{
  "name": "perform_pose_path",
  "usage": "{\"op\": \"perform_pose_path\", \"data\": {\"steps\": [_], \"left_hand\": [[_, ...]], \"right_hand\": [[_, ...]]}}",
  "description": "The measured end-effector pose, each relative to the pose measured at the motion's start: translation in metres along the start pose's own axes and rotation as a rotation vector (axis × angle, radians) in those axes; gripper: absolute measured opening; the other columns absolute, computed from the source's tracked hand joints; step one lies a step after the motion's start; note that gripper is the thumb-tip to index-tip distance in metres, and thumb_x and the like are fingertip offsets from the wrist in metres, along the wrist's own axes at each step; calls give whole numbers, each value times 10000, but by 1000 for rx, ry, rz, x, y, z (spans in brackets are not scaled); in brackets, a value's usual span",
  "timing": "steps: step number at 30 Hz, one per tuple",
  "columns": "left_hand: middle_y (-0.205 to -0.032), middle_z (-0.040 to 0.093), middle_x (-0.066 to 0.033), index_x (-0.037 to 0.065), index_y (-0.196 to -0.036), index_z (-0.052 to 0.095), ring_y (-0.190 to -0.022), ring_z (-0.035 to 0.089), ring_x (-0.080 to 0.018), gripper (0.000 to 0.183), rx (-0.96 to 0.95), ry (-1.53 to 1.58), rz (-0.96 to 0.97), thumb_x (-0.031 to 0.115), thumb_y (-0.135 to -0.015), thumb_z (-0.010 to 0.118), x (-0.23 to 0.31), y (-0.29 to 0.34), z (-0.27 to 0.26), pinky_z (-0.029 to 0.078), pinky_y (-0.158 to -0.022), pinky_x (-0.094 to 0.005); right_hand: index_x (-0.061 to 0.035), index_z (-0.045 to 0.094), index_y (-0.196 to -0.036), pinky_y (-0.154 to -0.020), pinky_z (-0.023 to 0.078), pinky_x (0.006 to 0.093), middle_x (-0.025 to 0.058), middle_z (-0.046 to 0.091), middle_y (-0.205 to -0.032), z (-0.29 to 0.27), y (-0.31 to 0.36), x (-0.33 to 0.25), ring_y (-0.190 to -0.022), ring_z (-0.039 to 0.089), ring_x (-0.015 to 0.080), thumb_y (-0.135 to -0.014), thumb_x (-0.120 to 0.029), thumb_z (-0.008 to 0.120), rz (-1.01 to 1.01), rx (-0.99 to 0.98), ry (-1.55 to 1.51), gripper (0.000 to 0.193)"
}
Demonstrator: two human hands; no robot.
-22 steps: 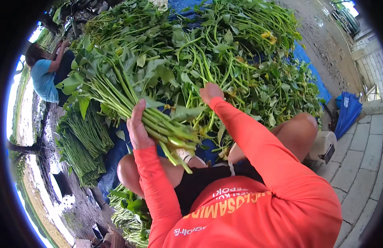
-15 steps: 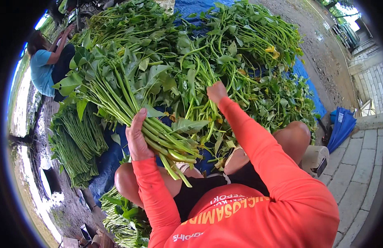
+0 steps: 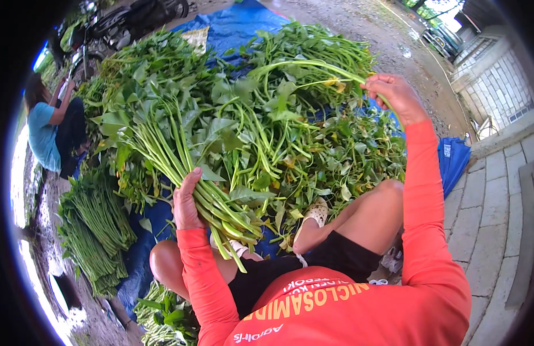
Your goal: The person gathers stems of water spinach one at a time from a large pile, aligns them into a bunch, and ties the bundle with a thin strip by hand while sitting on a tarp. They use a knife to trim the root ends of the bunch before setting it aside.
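My left hand (image 3: 187, 203) is closed around a thick bunch of leafy green stems (image 3: 212, 199). The leaves of the bunch point away to the upper left, and its cut ends hang over my lap. Out to the right, my right hand (image 3: 394, 95) pinches a long green stem (image 3: 319, 64) near its bare end. That stem arches left over the pile, and its far end merges with the other leaves. Beneath both hands spreads a big heap of loose leafy stems (image 3: 249, 121), with some yellowed leaves among them.
A blue tarp (image 3: 238, 26) lies under the heap. Tied green bundles (image 3: 96, 225) stand at the left, with more stems (image 3: 166, 314) by my left knee. Beyond them, a person in a light blue shirt (image 3: 43, 124) sits near a motorbike (image 3: 125, 26). A folded blue umbrella (image 3: 453, 161) rests at right.
My right hand has moved up and right from the middle of the heap, drawing out a long stem. My left hand still holds the bunch. The view has shifted slightly.
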State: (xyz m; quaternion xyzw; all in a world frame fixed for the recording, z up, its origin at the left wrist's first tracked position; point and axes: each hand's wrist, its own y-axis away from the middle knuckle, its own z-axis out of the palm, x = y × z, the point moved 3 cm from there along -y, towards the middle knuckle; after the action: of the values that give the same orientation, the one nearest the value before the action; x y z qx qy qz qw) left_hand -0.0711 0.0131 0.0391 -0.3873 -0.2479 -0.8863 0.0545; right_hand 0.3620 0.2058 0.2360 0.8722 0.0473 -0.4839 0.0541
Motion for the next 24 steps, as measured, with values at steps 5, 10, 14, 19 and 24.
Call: {"op": "perform_pose_path", "data": {"steps": [5, 10, 14, 19, 24], "left_hand": [[-811, 728, -92, 32, -1037, 681, -636, 721, -215, 246, -103, -95, -83, 238, -939, 774, -36, -19, 25, 630, -588, -368], [-842, 743, -102, 16, -1043, 698, -668, 728, -212, 288, -184, -138, -120, 288, -956, 741, -66, -31, 38, 621, -621, -335], [-806, 734, -83, 59, -1039, 695, -631, 718, -207, 291, -238, -120, -177, 341, -971, 723, -112, -43, 35, 613, -604, -330], [-874, 750, -99, 58, -1100, 682, -740, 746, -242, 319, -341, 128, -270, 348, -971, 724, -187, -65, 6, 638, -702, -380], [-1034, 771, -75, 101, -1179, 689, -895, 754, -236, 307, -188, 333, -381, 323, -976, 747, -234, -59, -25, 632, -830, -410]], "right_hand": [[-61, 763, -1067, -557, 430, 216, -37, 667, -780, -8, 42, 34, -632, 561, 37, -949, -230, 735, -76, 138, -218, 208], [-9, 775, -1121, -640, 494, 224, -8, 725, -865, 44, 57, 54, -703, 615, 57, -935, -107, 763, -236, 299, -323, 210], [28, 764, -1135, -695, 527, 242, 15, 715, -898, 91, 57, 61, -755, 651, 84, -916, -19, 777, -415, 428, -230, 224], [5, 774, -1100, -677, 542, 300, 91, 710, -915, 182, 78, 65, -736, 665, 165, -891, -32, 784, -555, 447, 82, 212], [2, 772, -1040, -749, 554, 392, 160, 714, -877, 301, 128, 132, -791, 705, 296, -884, -77, 759, -175, -38, 66, 175]]}}
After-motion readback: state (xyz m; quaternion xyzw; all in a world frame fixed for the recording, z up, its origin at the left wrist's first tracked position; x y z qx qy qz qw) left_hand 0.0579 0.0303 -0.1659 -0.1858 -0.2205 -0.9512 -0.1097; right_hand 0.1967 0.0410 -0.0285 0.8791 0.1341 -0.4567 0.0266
